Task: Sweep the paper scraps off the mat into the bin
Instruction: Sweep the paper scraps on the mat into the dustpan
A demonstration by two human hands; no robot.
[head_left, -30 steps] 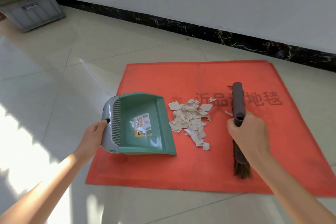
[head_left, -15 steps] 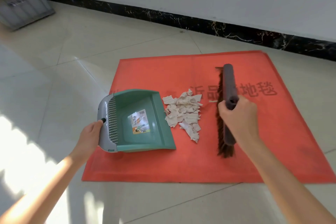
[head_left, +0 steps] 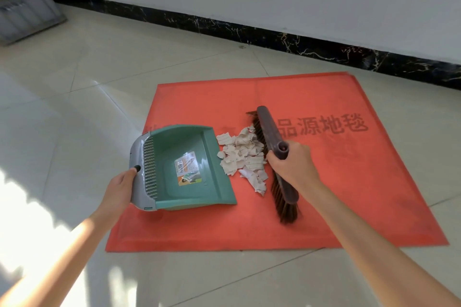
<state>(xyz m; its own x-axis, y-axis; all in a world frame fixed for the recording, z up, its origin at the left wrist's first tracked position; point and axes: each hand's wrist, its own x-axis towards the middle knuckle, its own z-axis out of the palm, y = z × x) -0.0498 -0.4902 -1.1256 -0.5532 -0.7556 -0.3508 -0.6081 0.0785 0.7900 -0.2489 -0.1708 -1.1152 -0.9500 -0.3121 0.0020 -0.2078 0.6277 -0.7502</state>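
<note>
Mat (head_left: 349, 182) red w/ dark lettering; dustpan (head_left: 169, 147) green w/ grey back; scraps (head_left: 239, 154) white, lined; brush (head_left: 270, 129) brown.

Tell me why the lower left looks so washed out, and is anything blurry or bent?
Head view: hard sunlight blows out the floor and the left forearm at lower left; the grey bin at top left is soft and smeared; the dark skirting runs nearly straight, so little bending shows; the paper scraps and mat are sharp.
</note>
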